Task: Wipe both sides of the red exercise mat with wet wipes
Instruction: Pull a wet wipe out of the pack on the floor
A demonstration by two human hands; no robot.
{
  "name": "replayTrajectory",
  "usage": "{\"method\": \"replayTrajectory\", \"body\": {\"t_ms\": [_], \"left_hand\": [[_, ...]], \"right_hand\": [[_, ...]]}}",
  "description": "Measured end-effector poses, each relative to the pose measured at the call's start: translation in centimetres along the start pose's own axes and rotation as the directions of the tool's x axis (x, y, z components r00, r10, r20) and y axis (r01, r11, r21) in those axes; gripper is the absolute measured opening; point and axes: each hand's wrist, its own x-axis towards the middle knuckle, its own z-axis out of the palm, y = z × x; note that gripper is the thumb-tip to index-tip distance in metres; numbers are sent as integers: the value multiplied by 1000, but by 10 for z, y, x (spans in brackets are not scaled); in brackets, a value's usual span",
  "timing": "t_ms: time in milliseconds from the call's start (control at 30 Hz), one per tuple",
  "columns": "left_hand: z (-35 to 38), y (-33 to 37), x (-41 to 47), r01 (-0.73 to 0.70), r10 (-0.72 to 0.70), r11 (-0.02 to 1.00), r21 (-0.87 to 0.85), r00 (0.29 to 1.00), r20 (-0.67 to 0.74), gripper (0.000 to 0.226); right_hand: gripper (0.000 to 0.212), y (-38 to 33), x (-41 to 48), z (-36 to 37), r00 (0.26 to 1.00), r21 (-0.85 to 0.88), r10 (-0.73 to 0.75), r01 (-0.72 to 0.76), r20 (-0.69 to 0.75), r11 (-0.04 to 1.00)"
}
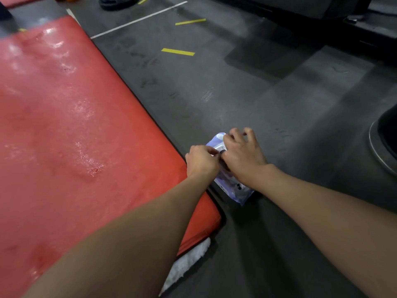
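Note:
The red exercise mat (64, 125) lies flat on the dark floor and fills the left half of the view, its surface shiny in patches. A pale purple-and-white pack of wet wipes (233, 186) lies on the floor just off the mat's right edge. My left hand (202, 161) pinches at the top of the pack with curled fingers. My right hand (242, 153) lies over the pack's middle with its fingers curled on it, hiding the opening. A white cloth or wipe (189, 261) sticks out from under the mat's near right corner.
The grey rubber floor (268, 93) has yellow tape strips (177, 51) and a white line (139, 19). A black weight plate (118, 2) lies at the top. Dark machine bases (322, 11) stand top right, and a round black base (384, 143) sits at the right edge.

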Motion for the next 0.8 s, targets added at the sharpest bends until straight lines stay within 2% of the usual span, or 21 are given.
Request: {"method": "replayTrajectory", "body": {"t_ms": [200, 367, 500, 633, 800], "left_hand": [[-4, 1, -4, -29, 26, 999, 46, 998, 57, 22], [-8, -1, -9, -82, 68, 991, 102, 988, 138, 37], [-12, -5, -8, -95, 80, 989, 109, 987, 138, 27], [-14, 2, -7, -88, 68, 985, 148, 988, 136, 12], [-14, 6, -5, -72, 52, 981, 182, 992, 114, 17]], "right_hand": [[25, -5, -1, -2, 999, 7, 10, -10, 35, 1000], [29, 6, -9, 0, 1000, -58, -10, 8, -24, 998], [30, 6, -12, -3, 996, -63, -86, 84, -30, 994], [27, 1, -6, -4, 999, 18, -26, 25, 29, 1000], [23, -5, 1, -5, 999, 80, 14, -17, 39, 997]]}}
